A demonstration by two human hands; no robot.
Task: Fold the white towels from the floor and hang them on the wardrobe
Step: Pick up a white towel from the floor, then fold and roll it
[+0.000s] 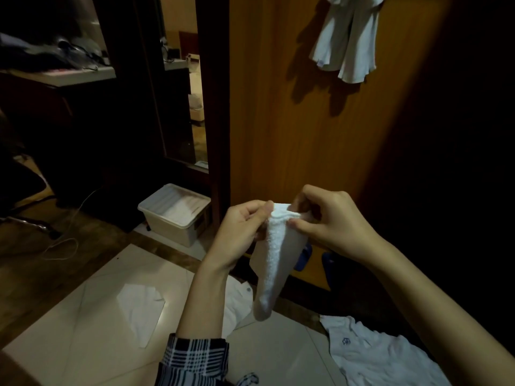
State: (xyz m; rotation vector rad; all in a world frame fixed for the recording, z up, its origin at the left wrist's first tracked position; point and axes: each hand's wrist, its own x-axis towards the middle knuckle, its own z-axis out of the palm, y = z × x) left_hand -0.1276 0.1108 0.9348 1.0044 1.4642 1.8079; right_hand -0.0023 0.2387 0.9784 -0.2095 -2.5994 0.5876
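A small white towel point(271, 254) hangs in the air in front of the wooden wardrobe door point(301, 140). My left hand point(239, 232) pinches its top left corner and my right hand point(331, 218) pinches its top right edge, so the cloth droops in a narrow fold. Another white towel point(140, 307) lies flat on the pale floor tiles at lower left. A third white cloth point(381, 355) lies crumpled on the floor at lower right, and one point(237, 302) shows behind my left forearm. White towels point(345, 43) hang high on the wardrobe.
A lidded white plastic box point(174, 213) stands on the floor left of the wardrobe. A blue object point(303, 256) sits at the wardrobe's foot. A white cable point(64, 246) trails over the dark floor at left. A desk point(64, 73) fills the dim far left.
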